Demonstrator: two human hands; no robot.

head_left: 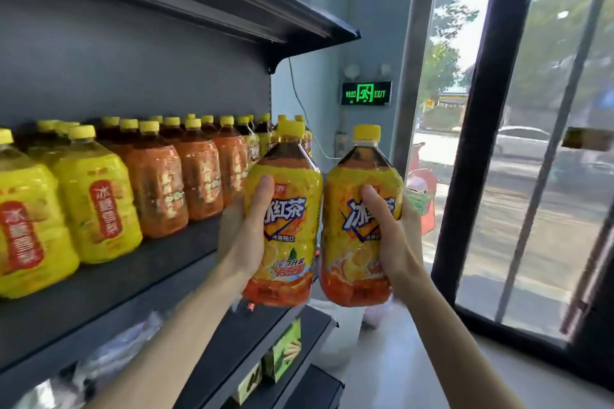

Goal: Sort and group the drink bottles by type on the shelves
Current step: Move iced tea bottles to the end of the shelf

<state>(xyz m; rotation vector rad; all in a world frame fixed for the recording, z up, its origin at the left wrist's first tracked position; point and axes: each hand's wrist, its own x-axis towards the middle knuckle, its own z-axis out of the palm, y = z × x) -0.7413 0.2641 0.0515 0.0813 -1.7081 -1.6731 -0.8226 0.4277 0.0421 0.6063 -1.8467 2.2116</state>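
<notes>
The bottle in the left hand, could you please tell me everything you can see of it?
The left-hand bottle is large, clear plastic, with a yellow screw cap, dark brown tea showing at its shoulder and a glossy yellow label, orange at the foot, printed with blue-and-white Chinese characters. It is upright in the air beside the shelf, gripped by the left hand, thumb across the label. The right hand's bottle is close beside it; whether they touch is unclear.
</notes>
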